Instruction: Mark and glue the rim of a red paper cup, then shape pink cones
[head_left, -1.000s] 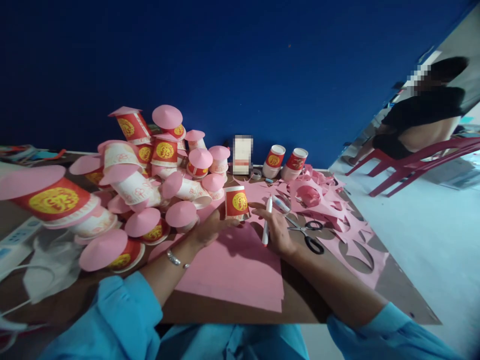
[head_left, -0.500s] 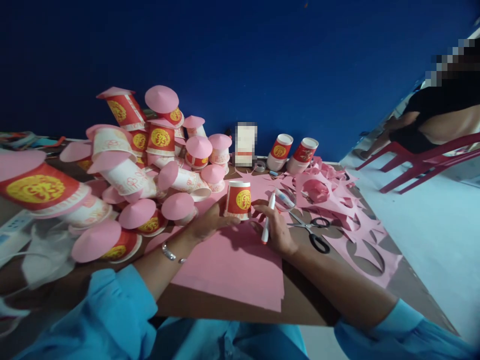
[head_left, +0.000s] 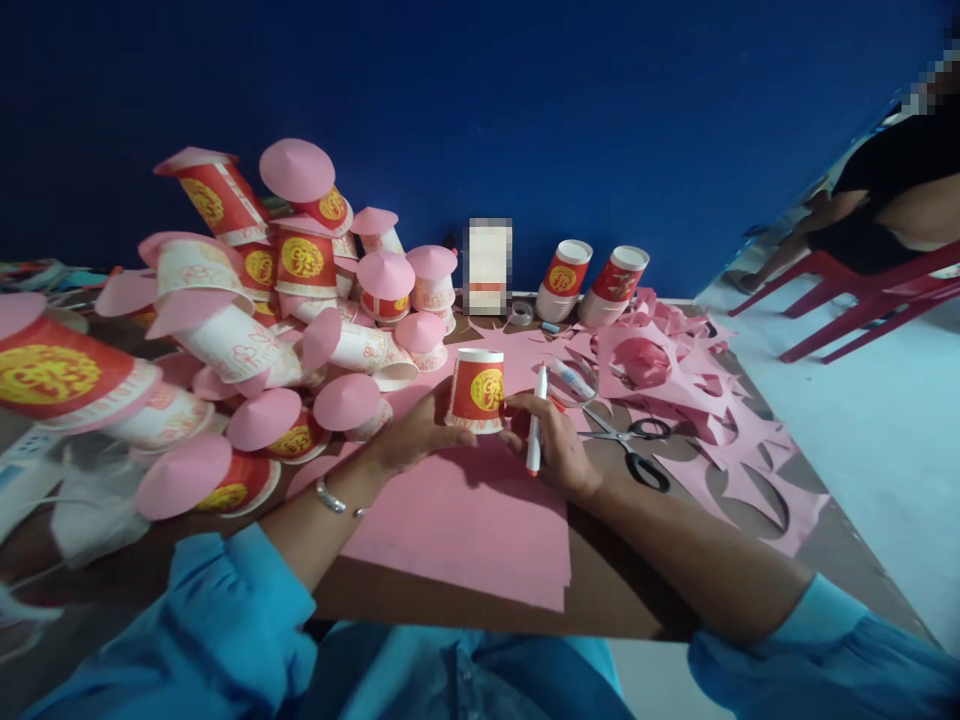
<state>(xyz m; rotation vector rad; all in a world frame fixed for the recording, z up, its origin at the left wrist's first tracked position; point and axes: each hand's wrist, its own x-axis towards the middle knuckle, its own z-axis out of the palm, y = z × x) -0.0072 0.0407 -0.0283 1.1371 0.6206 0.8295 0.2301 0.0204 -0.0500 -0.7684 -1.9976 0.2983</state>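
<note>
A red and white paper cup (head_left: 477, 390) with a gold emblem is seen upside down on a sheet of pink paper (head_left: 465, 520), which lies on a brown tabletop (head_left: 600, 600). The cup is judged to be light, thin-walled and easily crushed or tipped, so a gentle hold low on its side wall, near the wide rim resting on the paper, would suit it best. The left hand (head_left: 416, 435) is laid against the cup's left side, fingers curved loosely around the base without squeezing. The right hand (head_left: 551, 445) is closed around a white marker (head_left: 535, 420), held upright with its red tip pointing down toward the paper, and its fingertips touch the cup's right side. The cup is thus flanked by both hands, directly between them.

To the left, a heap of finished cups topped with pink paper cones (head_left: 285, 310) is piled. To the right of the marker hand, black-handled scissors (head_left: 634, 450) lie beside pink offcuts (head_left: 697, 400). Two more plain cups (head_left: 592, 285) stand against the blue wall.
</note>
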